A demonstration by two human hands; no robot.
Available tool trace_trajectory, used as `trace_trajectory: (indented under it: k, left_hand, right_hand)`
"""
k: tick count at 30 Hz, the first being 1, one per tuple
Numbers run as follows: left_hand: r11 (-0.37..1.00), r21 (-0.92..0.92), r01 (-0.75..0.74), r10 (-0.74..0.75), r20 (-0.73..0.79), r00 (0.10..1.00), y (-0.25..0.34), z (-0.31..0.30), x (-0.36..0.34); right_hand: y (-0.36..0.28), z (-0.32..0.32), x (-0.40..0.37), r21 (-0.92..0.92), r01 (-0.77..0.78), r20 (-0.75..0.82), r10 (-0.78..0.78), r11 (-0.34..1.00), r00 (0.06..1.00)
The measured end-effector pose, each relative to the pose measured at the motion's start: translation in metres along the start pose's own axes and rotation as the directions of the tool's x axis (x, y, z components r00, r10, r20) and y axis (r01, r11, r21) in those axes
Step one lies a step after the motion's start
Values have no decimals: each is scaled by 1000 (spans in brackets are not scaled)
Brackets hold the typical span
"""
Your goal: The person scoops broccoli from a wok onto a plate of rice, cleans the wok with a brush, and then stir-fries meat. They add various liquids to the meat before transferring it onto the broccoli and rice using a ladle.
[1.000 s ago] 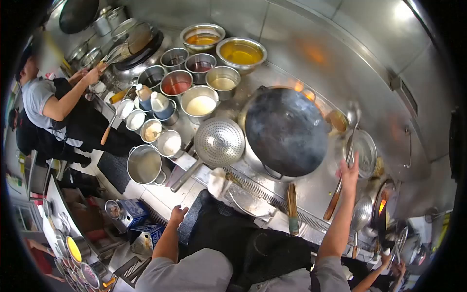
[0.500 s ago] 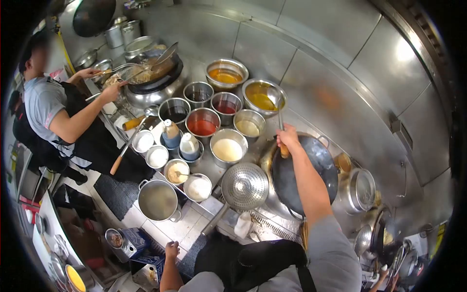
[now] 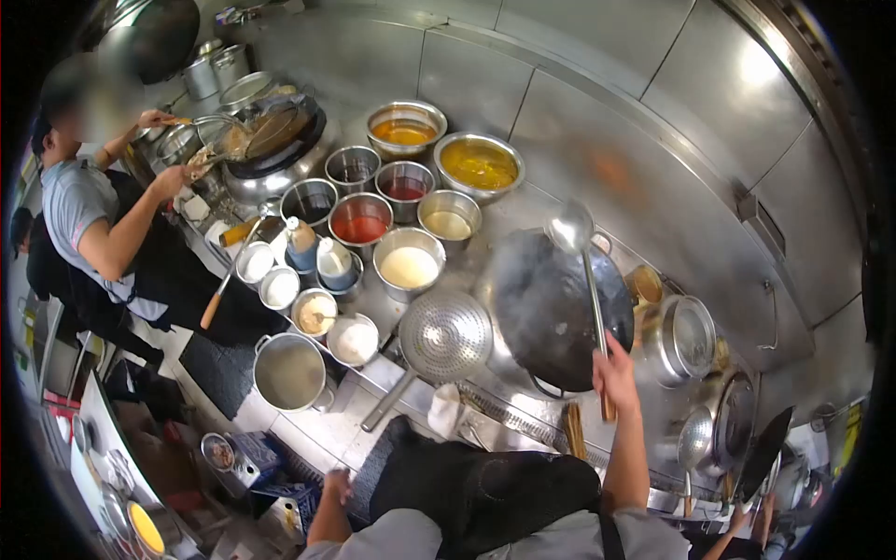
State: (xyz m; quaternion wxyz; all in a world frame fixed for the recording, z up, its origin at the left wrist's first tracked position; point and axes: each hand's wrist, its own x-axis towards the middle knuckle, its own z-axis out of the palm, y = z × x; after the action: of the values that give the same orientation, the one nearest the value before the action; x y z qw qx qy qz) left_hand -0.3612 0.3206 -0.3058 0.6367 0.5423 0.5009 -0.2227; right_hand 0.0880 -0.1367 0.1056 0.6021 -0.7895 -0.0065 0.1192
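My right hand [image 3: 616, 375] is closed around the wooden-ended handle of a steel ladle [image 3: 569, 228]. The ladle's bowl hangs over the far edge of a dark wok [image 3: 546, 322], from which thin smoke or steam rises. My left hand [image 3: 338, 486] is down low beside my apron, its fingers loosely curled with no object visible in it. Beyond the wok, to the left, a steel bowl of yellow oil [image 3: 479, 166] has a rippled surface. A perforated strainer [image 3: 445, 334] lies just left of the wok.
Metal pots of sauces, including a red one [image 3: 361, 220] and a cream one [image 3: 409, 262], crowd the counter. A large pot [image 3: 290, 372] stands at lower left. A co-worker [image 3: 93, 215] handles a strainer over another wok [image 3: 271, 140]. Lidded pots [image 3: 693, 336] stand right.
The ladle has left the oil bowl and moved right, over the wok, with my right hand drawn back toward me. Smoke over the wok is thicker. My view has shifted slightly right.
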Motion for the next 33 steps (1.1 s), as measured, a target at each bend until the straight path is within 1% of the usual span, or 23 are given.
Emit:
trace_trajectory:
  k: [1, 2, 3, 4, 5, 8, 9, 10, 11, 13, 16, 19, 20, 22, 23, 24, 25, 26, 27, 28, 30, 31, 33]
  left_hand:
    - [989, 99, 112, -101, -110, 989, 23, 9, -9]
    - [992, -17, -128, 119, -264, 957, 17, 19, 4]
    - [976, 117, -184, 215, -365, 906, 15, 22, 13]
    - [776, 624, -94, 350, -302, 887, 35, 21, 1]
    - [918, 381, -110, 257, -360, 897, 37, 30, 8]
    - [914, 231, -334, 405, -446, 798, 51, 88, -89]
    - [912, 161, -378, 399, -565, 722, 42, 111, -116]
    - [907, 257, -333, 420, -539, 730, 22, 120, -126]
    - [917, 309, -251, 389, -561, 731, 34, 129, -169]
    - [900, 212, -381, 427, -608, 669, 14, 136, -224]
    - [866, 81, -493, 332, -831, 447, -40, 112, -256]
    - [828, -25, -560, 92, -979, 180, -89, 73, -315]
    - [788, -17, -616, -28, -1000, -9, -136, 50, -295]
    - [694, -108, -712, -244, -966, -91, -179, 26, -342]
    - [581, -180, -794, -345, -938, -40, -178, 28, -390]
    - [666, -127, -735, -391, -899, -199, -229, 5, -384]
    - [667, -178, -723, -469, -855, -222, -244, -1, -411]
    - [712, -176, -679, -494, -813, -308, -273, -17, -424]
    - [791, -161, -591, -478, -765, -431, -281, -24, -452]
    - [879, -165, -447, -410, -740, -533, -294, -32, -472]
    - [905, -221, -364, -406, -711, -575, -348, -67, -489]
    - [871, -342, -352, -484, -718, -500, -361, -80, -505]
    - [840, -464, -281, -541, -688, -483, -395, -109, -517]
  right_hand:
    - [24, -21, -23, -169, 12, -59, -23, 986, 998]
    - [33, -35, -43, -336, -32, -115, -7, 941, 993]
    - [41, -47, -62, -491, -79, -165, -4, 868, 986]
    - [62, -64, -77, -471, -91, -181, 5, 877, 983]
    - [81, -79, -85, -466, -84, -160, 9, 881, 987]
    - [114, -101, -127, -230, -149, -66, 137, 962, 988]
    - [77, -85, -150, -125, -293, -42, 290, 948, 956]
    - [112, -125, -136, -20, -394, 105, 394, 919, 913]
    - [120, -146, -113, 19, -414, 196, 403, 910, 894]
    - [120, -147, -81, 42, -371, 293, 343, 928, 892]
    - [134, -111, -39, 76, -303, 412, 247, 950, 877]
    - [178, -74, 1, -47, -67, 432, 81, 997, 898]
    - [198, -71, 19, -279, 80, 345, 22, 957, 938]
    - [230, -94, 87, -558, 188, 277, -33, 808, 960]
    - [203, -106, 66, -423, 405, 459, -194, 810, 867]
    - [156, -108, 21, -213, 582, 621, -352, 785, 701]
    - [109, -109, -23, 21, 674, 727, -474, 738, 497]
    - [106, -92, -42, -260, 509, 559, -301, 821, 772]
    - [99, -74, -60, -351, 380, 455, -199, 856, 868]
    - [94, -59, -78, -375, 325, 424, -152, 868, 893]
    - [89, -30, -104, -396, 278, 405, -105, 875, 908]
    - [89, -17, -114, -403, 268, 401, -95, 875, 911]
    - [85, 4, -135, -421, 249, 391, -74, 872, 918]
